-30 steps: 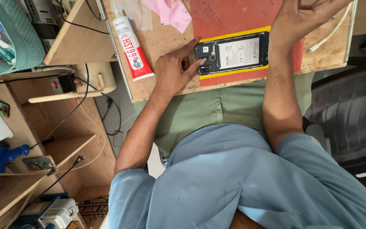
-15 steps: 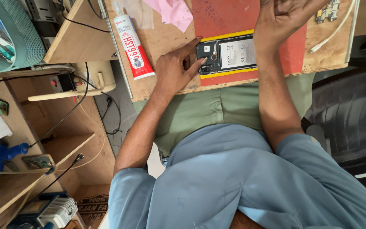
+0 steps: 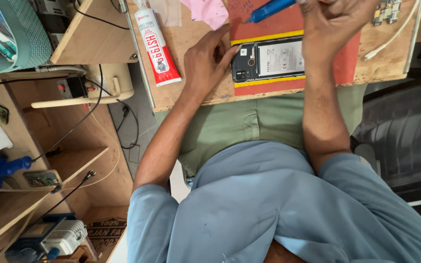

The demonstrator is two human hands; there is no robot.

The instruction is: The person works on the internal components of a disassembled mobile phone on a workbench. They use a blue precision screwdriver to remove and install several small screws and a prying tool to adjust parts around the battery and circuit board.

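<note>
From up here I look down past the blue shirt and green lap to the wooden surface (image 3: pixel 191 95). My left hand (image 3: pixel 205 65) lies flat on it, fingertips pressed against the near end of the opened phone (image 3: pixel 269 61), holding it steady; nothing is gripped in that hand. The phone sits on a red mat (image 3: pixel 347 63) with yellow strips along both long sides, back cover already off, battery and dark inner frame bare. So I judge the opening is done and the work inside is only starting; nothing looks lifted out of the body yet.

My right hand (image 3: pixel 334 29) is above the phone, its grip closed round a blue pen-shaped tool (image 3: pixel 269 10), tip pointing left over the mat, not touching the phone.

Left of my left hand lies a white tube with a red label and white cap (image 3: pixel 154 46), lengthwise on the surface, well clear of the phone. Further off, a pink cloth (image 3: pixel 210 10) at the far edge. Far right, small circuit parts (image 3: pixel 386 10) and a white cable (image 3: pixel 391 41).
</note>
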